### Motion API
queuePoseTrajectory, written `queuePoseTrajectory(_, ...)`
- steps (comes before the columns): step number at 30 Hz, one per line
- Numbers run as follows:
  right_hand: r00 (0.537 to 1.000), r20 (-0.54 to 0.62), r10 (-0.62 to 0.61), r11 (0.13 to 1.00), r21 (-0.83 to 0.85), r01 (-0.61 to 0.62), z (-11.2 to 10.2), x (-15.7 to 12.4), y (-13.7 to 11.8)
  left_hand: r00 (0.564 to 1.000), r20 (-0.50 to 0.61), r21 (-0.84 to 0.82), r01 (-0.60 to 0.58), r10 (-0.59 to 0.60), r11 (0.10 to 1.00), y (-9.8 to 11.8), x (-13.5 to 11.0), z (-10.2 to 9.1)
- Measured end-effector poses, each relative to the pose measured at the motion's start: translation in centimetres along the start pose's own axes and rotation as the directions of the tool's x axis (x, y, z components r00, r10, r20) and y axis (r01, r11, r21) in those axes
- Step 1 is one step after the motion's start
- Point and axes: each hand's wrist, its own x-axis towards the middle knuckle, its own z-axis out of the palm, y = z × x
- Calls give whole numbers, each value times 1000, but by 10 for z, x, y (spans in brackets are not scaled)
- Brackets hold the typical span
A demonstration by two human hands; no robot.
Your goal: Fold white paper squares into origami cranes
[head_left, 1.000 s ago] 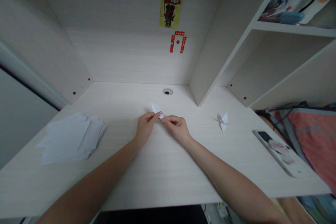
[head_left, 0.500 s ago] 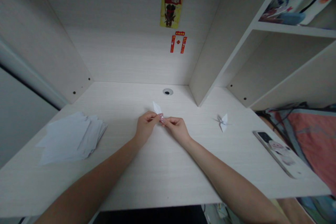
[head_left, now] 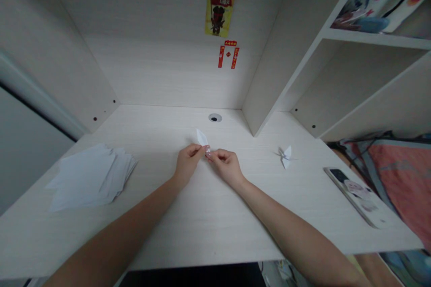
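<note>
Both hands meet over the middle of the desk point(head_left: 202, 233) in the head view, working at one small white folded paper point(head_left: 201, 137). The left hand point(head_left: 186, 162) pinches it between thumb and forefinger, and the right hand point(head_left: 229, 167) has its fingertips closed at the near end, just beside the left thumb. The hands are almost touching there, so the paper between them is largely covered and its lower folds cannot be made out; only a pointed tip stands clear, leaning up and a little to the left, away from the person.

Compared with a second ago, very little has changed. That tip now shows slightly farther from the person and a touch more of it is exposed, while both hands keep nearly the same place and the same grip. I take this as fine fingertip work at the near end, with the paper being adjusted rather than carried anywhere or let go.

Well apart to the right, a small paper figure point(head_left: 286, 158) with pointed ends rests on the desk, and beyond it lies a phone point(head_left: 353, 197), camera side up. To the left is a loose stack of white sheets point(head_left: 87, 175), its edges uneven, touched by neither hand
</note>
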Motion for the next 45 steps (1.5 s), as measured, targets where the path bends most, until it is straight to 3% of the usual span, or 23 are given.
queuePoseTrajectory(5, 999, -5, -35, 999, 20, 35, 0, 0, -1, 997, 67, -29, 24, -22, 999, 3, 0, 1)
queuePoseTrajectory(12, 996, 58, -74, 997, -29, 76, -7, 5, 1, 997, 43, 127, -73, 68, 989, 0, 3, -7)
queuePoseTrajectory(17, 970, -101, -220, 973, -87, 212, -19, 10, -7, 990, 44, 218, -144, 137, 965, 0, 3, -8)
queuePoseTrajectory(21, 943, -117, -313, 948, -106, 301, -23, 11, -12, 978, 83, 316, -209, 192, 926, -1, -1, -6)
queuePoseTrajectory(27, 966, -101, -238, 970, -80, 230, -19, 10, -7, 978, 163, 454, -191, 129, 870, 1, -7, -6)
queuePoseTrajectory(32, 975, -100, -200, 980, -18, 199, -19, 12, -5, 981, 160, 301, -153, 108, 941, -2, -4, -4)
queuePoseTrajectory(37, 952, -88, -292, 955, -76, 286, -21, 11, -6, 988, 143, 166, -87, 63, 982, -8, 1, -4)
queuePoseTrajectory(45, 913, -73, -401, 900, -217, 377, -23, 8, -11, 993, 104, 212, -74, 53, 975, -7, -1, -3)
